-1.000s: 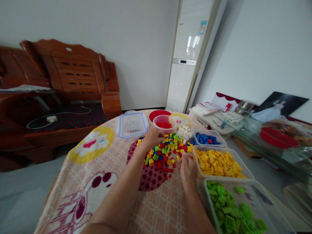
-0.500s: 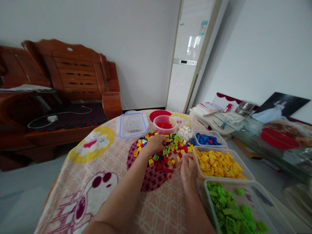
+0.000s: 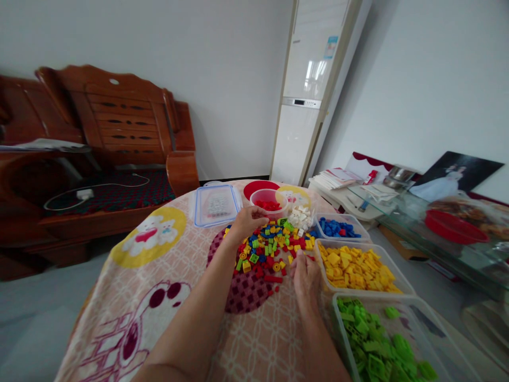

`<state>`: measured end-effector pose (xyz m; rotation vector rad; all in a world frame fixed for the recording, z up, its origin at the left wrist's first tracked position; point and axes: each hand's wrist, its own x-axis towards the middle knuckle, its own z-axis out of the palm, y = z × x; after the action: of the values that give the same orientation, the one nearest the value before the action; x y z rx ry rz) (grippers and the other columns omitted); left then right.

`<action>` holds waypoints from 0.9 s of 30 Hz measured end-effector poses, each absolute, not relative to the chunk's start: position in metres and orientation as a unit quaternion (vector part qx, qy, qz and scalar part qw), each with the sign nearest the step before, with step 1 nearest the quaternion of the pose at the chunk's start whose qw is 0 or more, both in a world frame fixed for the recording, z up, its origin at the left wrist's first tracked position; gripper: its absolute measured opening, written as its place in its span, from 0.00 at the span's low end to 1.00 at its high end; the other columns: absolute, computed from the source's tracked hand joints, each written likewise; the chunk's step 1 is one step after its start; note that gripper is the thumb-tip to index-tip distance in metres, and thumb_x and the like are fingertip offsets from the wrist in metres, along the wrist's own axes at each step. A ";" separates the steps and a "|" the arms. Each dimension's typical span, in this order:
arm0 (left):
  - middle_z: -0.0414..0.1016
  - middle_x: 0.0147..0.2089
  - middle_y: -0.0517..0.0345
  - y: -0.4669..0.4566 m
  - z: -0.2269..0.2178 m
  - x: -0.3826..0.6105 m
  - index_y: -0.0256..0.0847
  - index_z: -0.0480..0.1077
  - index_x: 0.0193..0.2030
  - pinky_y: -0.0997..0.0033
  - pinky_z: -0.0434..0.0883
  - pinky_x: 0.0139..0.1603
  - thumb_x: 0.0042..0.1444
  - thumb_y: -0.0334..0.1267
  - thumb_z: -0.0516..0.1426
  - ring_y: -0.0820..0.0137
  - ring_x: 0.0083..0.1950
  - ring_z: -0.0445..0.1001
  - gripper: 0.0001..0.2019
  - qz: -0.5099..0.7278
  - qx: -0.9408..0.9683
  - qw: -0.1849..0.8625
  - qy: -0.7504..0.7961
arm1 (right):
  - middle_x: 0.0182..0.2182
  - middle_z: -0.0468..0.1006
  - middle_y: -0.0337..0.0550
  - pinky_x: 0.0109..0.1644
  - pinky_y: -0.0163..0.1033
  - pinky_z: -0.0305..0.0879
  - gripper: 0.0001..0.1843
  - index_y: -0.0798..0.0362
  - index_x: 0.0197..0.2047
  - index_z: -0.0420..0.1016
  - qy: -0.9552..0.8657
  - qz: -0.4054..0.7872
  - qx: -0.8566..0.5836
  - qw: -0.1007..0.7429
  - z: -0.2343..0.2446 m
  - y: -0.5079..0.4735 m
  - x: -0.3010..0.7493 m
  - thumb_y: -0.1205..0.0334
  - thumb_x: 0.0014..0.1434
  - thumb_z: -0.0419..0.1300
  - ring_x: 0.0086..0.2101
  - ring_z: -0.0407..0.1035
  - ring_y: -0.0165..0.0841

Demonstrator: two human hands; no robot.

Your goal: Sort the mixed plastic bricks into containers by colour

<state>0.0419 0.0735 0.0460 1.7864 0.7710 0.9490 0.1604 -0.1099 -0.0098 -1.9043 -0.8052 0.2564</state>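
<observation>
A mixed heap of toy building bricks (image 3: 270,246) in yellow, red, green and blue lies on the tablecloth. Above its far left edge is my left hand (image 3: 248,222), fingertips drawn together near the pink bowl (image 3: 274,214), which holds red bricks (image 3: 267,205). Whatever is between those fingertips is too small to make out. My right hand (image 3: 307,269) rests at the heap's right edge, thumb and fingers closed near some yellow and red bricks; what it holds is hidden. White bricks (image 3: 300,218) form a separate pile beyond the heap.
Along the right stand clear tubs of blue bricks (image 3: 337,227), yellow bricks (image 3: 353,268) and green bricks (image 3: 371,339). A blue-rimmed clear lid (image 3: 217,206) lies at the back left. A glass table (image 3: 413,212) is at the right, a wooden bench (image 3: 119,143) at the left.
My left hand has moved away from the middle of the heap, up and left towards the pink bowl, uncovering bricks. My right hand has hardly moved.
</observation>
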 end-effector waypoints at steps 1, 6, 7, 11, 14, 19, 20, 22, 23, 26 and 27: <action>0.77 0.27 0.58 0.073 0.046 0.042 0.35 0.75 0.35 0.75 0.68 0.29 0.42 0.40 0.63 0.74 0.26 0.71 0.13 0.410 0.700 0.495 0.313 | 0.18 0.73 0.44 0.29 0.39 0.56 0.31 0.49 0.19 0.66 -0.334 0.107 -0.789 0.504 -0.010 -0.110 0.161 0.39 0.62 0.40 0.22 0.66 0.36; 0.74 0.24 0.61 0.073 0.044 0.047 0.35 0.73 0.34 0.75 0.69 0.29 0.38 0.40 0.66 0.75 0.25 0.70 0.16 0.486 0.571 0.587 0.305 | 0.18 0.74 0.44 0.29 0.38 0.57 0.30 0.50 0.20 0.68 -0.329 0.100 -0.789 0.509 -0.009 -0.110 0.160 0.40 0.62 0.42 0.22 0.67 0.35; 0.74 0.25 0.61 0.073 0.043 0.048 0.34 0.73 0.35 0.74 0.70 0.31 0.38 0.40 0.66 0.75 0.25 0.71 0.17 0.497 0.551 0.597 0.304 | 0.18 0.74 0.44 0.29 0.38 0.57 0.30 0.50 0.19 0.68 -0.329 0.098 -0.790 0.508 -0.009 -0.110 0.160 0.40 0.62 0.42 0.22 0.67 0.35; 0.77 0.32 0.57 0.076 0.038 0.052 0.34 0.73 0.40 0.69 0.72 0.39 0.37 0.40 0.67 0.73 0.31 0.74 0.21 0.535 0.519 0.598 0.295 | 0.19 0.74 0.45 0.30 0.39 0.57 0.30 0.50 0.19 0.68 -0.332 0.101 -0.793 0.501 -0.008 -0.110 0.160 0.42 0.63 0.41 0.23 0.67 0.36; 0.78 0.40 0.51 0.076 0.037 0.052 0.34 0.72 0.45 0.67 0.73 0.44 0.39 0.39 0.65 0.68 0.39 0.77 0.23 0.547 0.539 0.570 0.292 | 0.19 0.75 0.45 0.31 0.39 0.57 0.30 0.50 0.20 0.68 -0.331 0.107 -0.796 0.495 -0.007 -0.111 0.160 0.42 0.63 0.41 0.23 0.67 0.36; 0.79 0.32 0.55 0.068 0.047 0.049 0.35 0.76 0.40 0.72 0.72 0.35 0.44 0.38 0.62 0.70 0.32 0.75 0.15 0.468 0.668 0.492 0.305 | 0.19 0.75 0.45 0.31 0.39 0.57 0.30 0.50 0.20 0.68 -0.328 0.105 -0.793 0.502 -0.007 -0.110 0.159 0.41 0.62 0.41 0.23 0.67 0.36; 0.78 0.29 0.57 0.064 0.050 0.049 0.35 0.76 0.38 0.74 0.70 0.31 0.46 0.38 0.60 0.72 0.28 0.74 0.12 0.426 0.708 0.479 0.298 | 0.19 0.75 0.46 0.31 0.39 0.57 0.30 0.50 0.20 0.68 -0.327 0.104 -0.794 0.502 -0.007 -0.110 0.159 0.41 0.62 0.41 0.23 0.67 0.36; 0.76 0.25 0.59 0.056 0.056 0.051 0.36 0.78 0.34 0.76 0.67 0.28 0.48 0.37 0.58 0.74 0.25 0.71 0.09 0.330 0.788 0.437 0.280 | 0.20 0.75 0.46 0.31 0.39 0.56 0.30 0.50 0.21 0.68 -0.326 0.105 -0.795 0.501 -0.007 -0.109 0.160 0.41 0.62 0.41 0.23 0.67 0.36; 0.77 0.25 0.59 0.052 0.057 0.052 0.36 0.78 0.33 0.77 0.66 0.28 0.48 0.35 0.58 0.75 0.25 0.71 0.09 0.287 0.824 0.407 0.269 | 0.20 0.75 0.46 0.31 0.39 0.56 0.30 0.50 0.21 0.69 -0.328 0.106 -0.793 0.502 -0.008 -0.109 0.160 0.41 0.62 0.41 0.23 0.67 0.36; 0.79 0.28 0.59 0.041 0.057 0.059 0.39 0.80 0.32 0.77 0.67 0.32 0.46 0.30 0.58 0.73 0.29 0.73 0.09 0.189 0.899 0.304 0.251 | 0.19 0.74 0.45 0.30 0.39 0.56 0.30 0.50 0.20 0.68 -0.330 0.103 -0.792 0.503 -0.008 -0.109 0.160 0.41 0.62 0.41 0.23 0.66 0.36; 0.80 0.29 0.59 0.039 0.055 0.062 0.40 0.80 0.33 0.76 0.68 0.33 0.45 0.29 0.58 0.72 0.30 0.74 0.10 0.163 0.915 0.270 0.252 | 0.19 0.74 0.45 0.30 0.39 0.56 0.30 0.50 0.20 0.68 -0.330 0.102 -0.794 0.500 -0.008 -0.110 0.160 0.41 0.62 0.41 0.23 0.66 0.36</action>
<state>0.0620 0.0388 0.0546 2.4652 0.6780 0.4396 0.1603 -0.1096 -0.0079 -1.9206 -0.7979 0.2462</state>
